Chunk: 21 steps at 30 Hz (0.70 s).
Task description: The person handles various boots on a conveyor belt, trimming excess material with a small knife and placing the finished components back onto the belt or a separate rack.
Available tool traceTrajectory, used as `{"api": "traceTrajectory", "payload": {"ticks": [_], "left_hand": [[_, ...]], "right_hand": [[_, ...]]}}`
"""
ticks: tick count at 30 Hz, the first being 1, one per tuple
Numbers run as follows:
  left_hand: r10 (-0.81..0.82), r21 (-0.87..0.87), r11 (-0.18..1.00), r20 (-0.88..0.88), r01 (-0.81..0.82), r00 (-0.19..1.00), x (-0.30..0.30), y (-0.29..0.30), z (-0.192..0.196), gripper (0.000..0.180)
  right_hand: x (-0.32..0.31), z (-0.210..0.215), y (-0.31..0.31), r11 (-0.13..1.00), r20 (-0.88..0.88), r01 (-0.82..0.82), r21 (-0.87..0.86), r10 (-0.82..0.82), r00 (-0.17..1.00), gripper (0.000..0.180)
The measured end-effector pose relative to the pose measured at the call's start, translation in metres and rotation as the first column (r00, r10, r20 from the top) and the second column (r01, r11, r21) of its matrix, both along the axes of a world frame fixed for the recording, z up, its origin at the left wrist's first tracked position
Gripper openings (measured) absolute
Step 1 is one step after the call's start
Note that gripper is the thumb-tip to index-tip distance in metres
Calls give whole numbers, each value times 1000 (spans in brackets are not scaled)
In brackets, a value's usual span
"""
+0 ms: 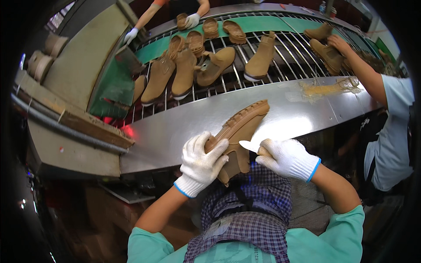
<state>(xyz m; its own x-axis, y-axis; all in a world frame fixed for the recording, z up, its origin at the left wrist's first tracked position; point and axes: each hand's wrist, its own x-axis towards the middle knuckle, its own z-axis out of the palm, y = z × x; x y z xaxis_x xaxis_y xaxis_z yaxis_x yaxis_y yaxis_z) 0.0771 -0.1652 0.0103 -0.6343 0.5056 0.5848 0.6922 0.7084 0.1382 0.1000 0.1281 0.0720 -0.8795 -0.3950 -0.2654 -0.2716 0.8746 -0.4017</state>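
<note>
My left hand (202, 160), in a white knit glove, is closed around the heel end of a tan ankle boot (249, 127). The boot is held sole up and tilted, its ridged toe pointing away to the upper right and its shaft hanging toward my apron. My right hand (287, 158), also gloved, is closed on a small tool with a flat, rounded pale blade (249, 146). A tan piece shows at its fingers; I cannot tell whether it is the handle. The blade tip lies beside the boot's upper, close to the sole edge; whether they touch is unclear.
A metal ledge (184, 127) runs before me. Beyond it, several tan boots (158, 79) and loose soles (234, 32) rest on a rod conveyor (280, 57). A co-worker's bare hand (338, 43) touches a boot at right; another person's gloved hand (192, 20) works across. A green-lined chute (115, 94) stands left.
</note>
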Motion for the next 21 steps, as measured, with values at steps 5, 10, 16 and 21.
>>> {"api": "traceTrajectory", "payload": {"ticks": [5,10,16,21], "left_hand": [[37,-74,997,308,-14,951,-14,22,38,74],[-16,-193,978,288,74,958,-15,15,36,79],[-53,-196,975,240,102,969,-16,13,37,75],[-54,-97,993,66,60,996,-5,-1,51,67]], "right_hand": [[-13,7,-3,998,-71,56,26,-54,996,44],[-18,14,2,961,-158,174,-216,-211,965,37],[-34,-21,-7,993,-166,100,65,-88,982,41],[-54,-82,67,888,-248,393,-240,-447,859,45]]}}
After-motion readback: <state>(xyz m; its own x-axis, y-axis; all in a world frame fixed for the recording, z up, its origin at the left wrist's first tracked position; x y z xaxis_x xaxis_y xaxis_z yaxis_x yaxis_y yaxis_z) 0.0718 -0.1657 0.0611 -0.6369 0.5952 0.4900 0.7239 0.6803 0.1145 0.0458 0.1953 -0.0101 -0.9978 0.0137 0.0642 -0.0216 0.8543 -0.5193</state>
